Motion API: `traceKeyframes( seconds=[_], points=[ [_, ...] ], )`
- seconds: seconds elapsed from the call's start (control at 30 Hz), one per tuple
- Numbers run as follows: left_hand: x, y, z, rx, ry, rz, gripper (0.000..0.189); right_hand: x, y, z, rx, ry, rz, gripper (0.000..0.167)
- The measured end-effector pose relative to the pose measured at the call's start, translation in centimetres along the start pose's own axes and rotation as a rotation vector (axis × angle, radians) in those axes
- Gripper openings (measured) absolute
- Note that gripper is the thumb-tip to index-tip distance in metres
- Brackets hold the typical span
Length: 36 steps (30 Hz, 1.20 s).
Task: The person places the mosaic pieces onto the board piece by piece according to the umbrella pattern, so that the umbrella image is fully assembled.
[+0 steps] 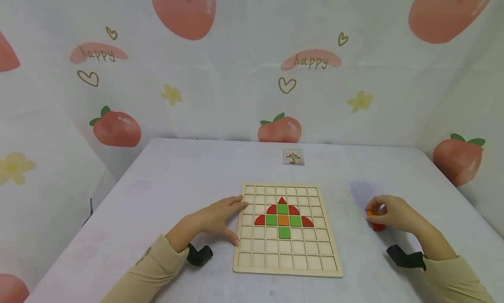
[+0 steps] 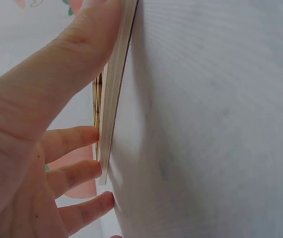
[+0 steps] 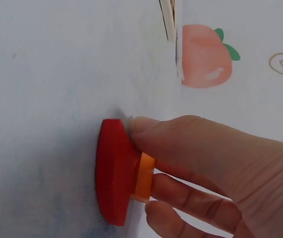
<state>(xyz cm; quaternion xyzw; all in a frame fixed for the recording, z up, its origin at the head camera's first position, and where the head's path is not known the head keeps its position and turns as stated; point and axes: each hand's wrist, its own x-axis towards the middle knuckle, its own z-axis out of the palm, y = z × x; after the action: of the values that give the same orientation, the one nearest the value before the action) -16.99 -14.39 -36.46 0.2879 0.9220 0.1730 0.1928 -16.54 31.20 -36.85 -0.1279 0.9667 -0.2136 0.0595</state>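
A wooden grid board [image 1: 260,260] lies flat in the middle of the table. On it sit a red triangle [image 1: 281,201], several green squares [image 1: 284,232], several red quarter-round pieces [image 1: 307,222] and an orange square [image 1: 283,220]. My left hand [image 1: 214,216] rests against the board's left edge, fingers spread, thumb lower down that side. To the right of the board, my right hand [image 1: 395,213] pinches an orange block [image 3: 144,177] between thumb and fingers. A red block with a curved side [image 3: 112,173] stands on the table right beside it.
A small card [image 1: 293,157] printed with a grid and a coloured figure lies behind the board. The white table [image 1: 189,176] meets a fruit-patterned cloth [image 1: 232,88] at the back. Black wrist mounts [image 1: 405,257] sit at both sleeves.
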Motion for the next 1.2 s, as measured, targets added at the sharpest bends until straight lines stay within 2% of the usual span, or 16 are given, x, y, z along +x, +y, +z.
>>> traceKeyframes(
  seconds=[0.2, 0.33, 0.53, 0.7, 0.97, 1.2],
  points=[
    [0.0, -0.1, 0.1, 0.005, 0.002, 0.008, 0.097, 0.1, -1.3, -0.1, -0.002, 0.045, -0.044, 0.023],
    [0.0, -0.1, 0.1, 0.011, 0.005, 0.014, 0.098, 0.2, -3.1, -0.1, 0.002, 0.052, -0.069, 0.022],
    [0.0, 0.1, 0.0, 0.012, 0.007, 0.019, 0.097, 0.2, -6.1, 0.3, 0.011, 0.069, -0.158, 0.020],
    [0.0, 0.1, 0.0, 0.006, 0.005, 0.015, 0.098, 0.3, -8.5, 1.3, 0.005, 0.047, -0.238, 0.019],
    [0.0, 0.0, 0.0, 0.003, 0.007, 0.030, 0.097, 0.5, -12.0, 3.2, 0.051, -0.064, -0.272, 0.022],
    [0.0, -0.1, 0.1, 0.006, 0.001, 0.020, 0.098, 0.6, -14.4, 4.9, 0.025, -0.089, -0.353, 0.020]
  ],
)
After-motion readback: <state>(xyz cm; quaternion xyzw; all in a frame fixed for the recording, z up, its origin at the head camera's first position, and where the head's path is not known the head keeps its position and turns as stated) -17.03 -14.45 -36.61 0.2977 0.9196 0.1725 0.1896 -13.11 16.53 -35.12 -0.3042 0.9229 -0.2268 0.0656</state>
